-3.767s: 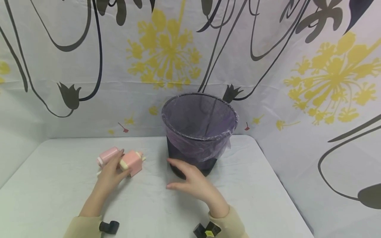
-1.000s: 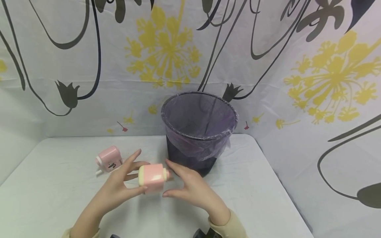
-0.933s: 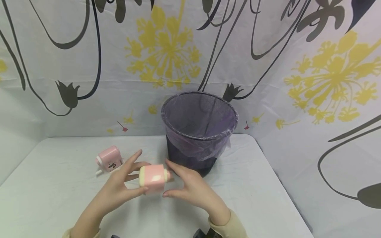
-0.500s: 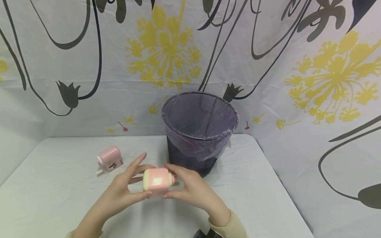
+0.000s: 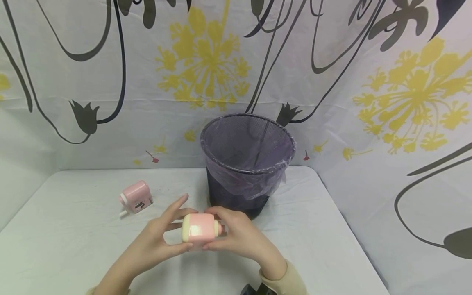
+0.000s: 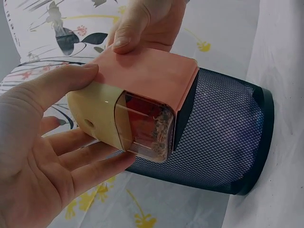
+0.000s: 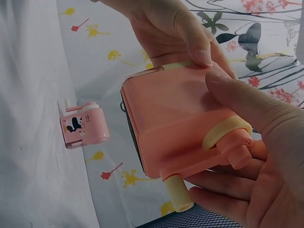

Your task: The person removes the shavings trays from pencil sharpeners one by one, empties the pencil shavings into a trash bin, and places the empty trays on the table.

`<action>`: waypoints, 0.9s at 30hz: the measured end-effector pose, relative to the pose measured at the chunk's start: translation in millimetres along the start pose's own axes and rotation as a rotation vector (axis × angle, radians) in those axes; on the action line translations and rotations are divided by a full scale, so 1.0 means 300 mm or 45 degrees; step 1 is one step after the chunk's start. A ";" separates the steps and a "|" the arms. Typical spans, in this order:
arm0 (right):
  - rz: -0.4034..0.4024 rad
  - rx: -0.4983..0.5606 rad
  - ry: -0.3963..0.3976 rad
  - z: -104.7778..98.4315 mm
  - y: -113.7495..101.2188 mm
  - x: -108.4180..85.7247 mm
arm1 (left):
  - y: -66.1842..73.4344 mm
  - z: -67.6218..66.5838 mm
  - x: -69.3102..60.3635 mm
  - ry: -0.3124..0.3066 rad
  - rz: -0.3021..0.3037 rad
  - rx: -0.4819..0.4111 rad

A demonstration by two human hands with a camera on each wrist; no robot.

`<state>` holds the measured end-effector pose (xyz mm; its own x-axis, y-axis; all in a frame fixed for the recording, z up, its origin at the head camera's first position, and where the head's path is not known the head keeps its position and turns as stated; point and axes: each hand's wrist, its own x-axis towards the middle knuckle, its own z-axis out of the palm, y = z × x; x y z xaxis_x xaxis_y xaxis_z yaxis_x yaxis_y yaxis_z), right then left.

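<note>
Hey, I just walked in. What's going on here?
Someone has a peach crank pencil sharpener held up off the white table between their left hand and right hand. Shavings show through its clear compartment. Just beyond the hands stands a mesh bin with a purple liner. A second, pink sharpener is on the table, off to the person's left, untouched.

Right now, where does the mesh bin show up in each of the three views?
Head: the mesh bin stands just right of centre, beyond the held sharpener.
Left wrist: right of centre, lying sideways in the picture, partly hidden by the held sharpener.
Right wrist: only a strip of mesh at the bottom edge.
Shared landmark: the held sharpener, in all three.
</note>
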<state>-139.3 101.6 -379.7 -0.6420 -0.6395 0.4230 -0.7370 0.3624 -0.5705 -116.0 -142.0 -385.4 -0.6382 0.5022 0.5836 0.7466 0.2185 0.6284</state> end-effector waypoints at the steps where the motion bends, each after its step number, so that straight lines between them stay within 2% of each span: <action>1: -0.005 -0.002 0.000 -0.001 0.000 -0.001 | 0.001 0.001 0.000 -0.003 0.000 -0.001; 8: -0.007 -0.023 0.001 -0.015 -0.007 -0.007 | 0.005 0.009 0.002 -0.022 0.029 0.037; 14: -0.014 -0.041 0.001 -0.027 -0.012 -0.011 | 0.011 0.009 0.002 -0.032 0.004 0.078; 17: -0.027 -0.054 0.018 -0.034 -0.016 -0.015 | 0.013 0.009 0.003 -0.029 0.028 0.083; 24: -0.035 -0.062 0.052 -0.058 -0.022 -0.025 | 0.005 0.014 -0.001 -0.044 -0.017 0.092; 27: -0.044 -0.046 0.067 -0.066 -0.023 -0.030 | 0.001 0.018 -0.003 -0.031 0.012 0.129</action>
<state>-132.7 118.3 -365.7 -0.6254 -0.6160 0.4790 -0.7656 0.3656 -0.5293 -114.1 -137.7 -388.5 -0.6269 0.5247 0.5759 0.7687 0.2964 0.5667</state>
